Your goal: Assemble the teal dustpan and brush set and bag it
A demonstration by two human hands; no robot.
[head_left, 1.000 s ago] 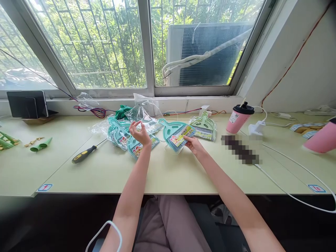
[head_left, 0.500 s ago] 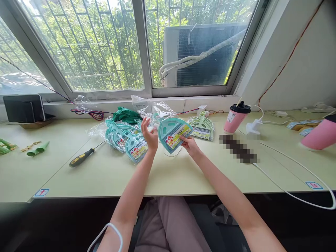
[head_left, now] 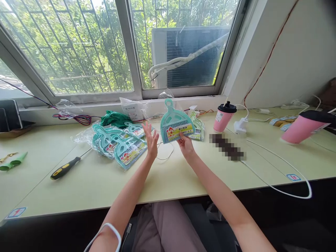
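A teal dustpan and brush set (head_left: 176, 120) in clear wrapping, with a yellow printed label, is held upright above the table by my right hand (head_left: 186, 145), thumb on its front at the lower edge. My left hand (head_left: 151, 141) is raised just left of it, fingers spread, holding nothing. Left of that hand lies a pile of wrapped teal dustpan sets (head_left: 128, 152), partly overlapping. Behind the held one, to the right, a light green dustpan set (head_left: 198, 130) rests on the table, partly hidden.
A screwdriver (head_left: 65, 168) lies left of the pile, and a green bag (head_left: 117, 119) lies behind it. Pink cups (head_left: 223, 118) stand on the right, near a white charger (head_left: 240, 126) and its cable (head_left: 273, 187). A tablet (head_left: 10, 115) stands at the far left.
The held dustpan set has turned from tilted to upright, its handle now pointing up. My left hand's fingers have spread. The view has shifted to the right.
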